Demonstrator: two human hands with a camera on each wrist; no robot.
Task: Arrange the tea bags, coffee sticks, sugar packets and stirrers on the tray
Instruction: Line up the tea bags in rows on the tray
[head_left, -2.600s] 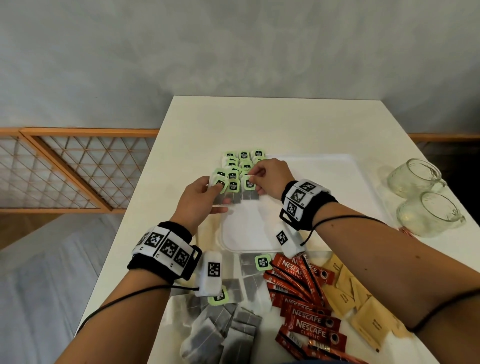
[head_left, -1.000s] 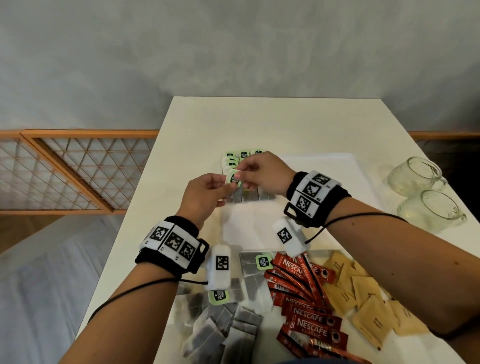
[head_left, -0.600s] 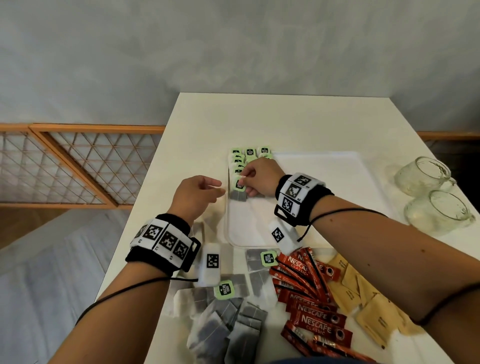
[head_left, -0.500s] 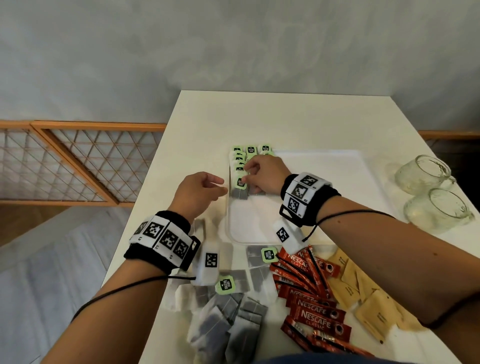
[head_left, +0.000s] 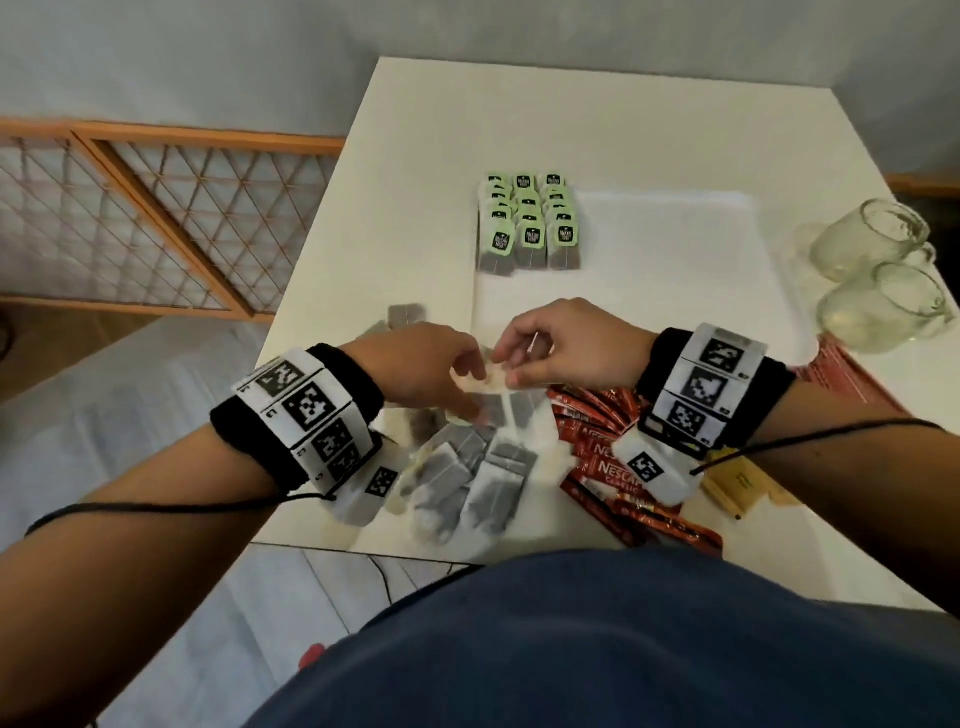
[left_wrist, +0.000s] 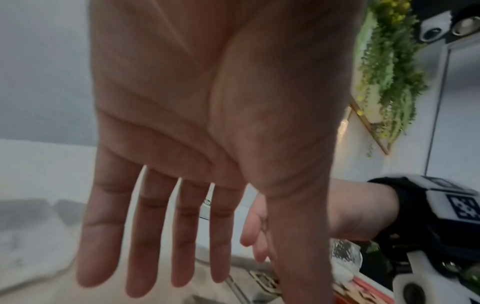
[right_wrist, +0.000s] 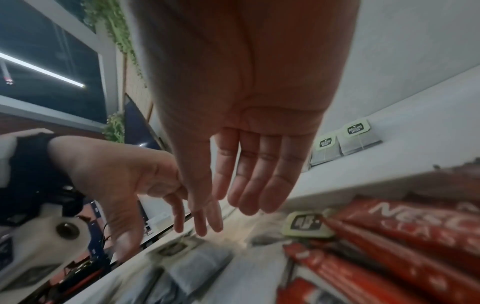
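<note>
Tea bags with green tags (head_left: 530, 228) lie in three neat rows at the far left corner of the white tray (head_left: 675, 249); they also show in the right wrist view (right_wrist: 345, 142). Loose tea bags (head_left: 467, 467) are heaped at the table's near edge. Red coffee sticks (head_left: 597, 421) and tan sugar packets (head_left: 737, 478) lie to their right. My left hand (head_left: 467, 374) and right hand (head_left: 506, 364) hover fingertip to fingertip over the far end of that heap. Both wrist views show straight, relaxed fingers (left_wrist: 182, 267) (right_wrist: 233, 201) holding nothing.
Two glass mugs (head_left: 872, 239) (head_left: 883, 306) lie on their sides at the table's right edge, with a red packet (head_left: 841, 369) just in front of them. A wooden lattice railing (head_left: 156, 223) runs along the left. A loose green tag (right_wrist: 306, 225) rests beside the coffee sticks.
Both hands have drawn back from the rows on the tray to the loose heap near me. The tea bag the right hand held now lies in the rows. My view has tilted down.
</note>
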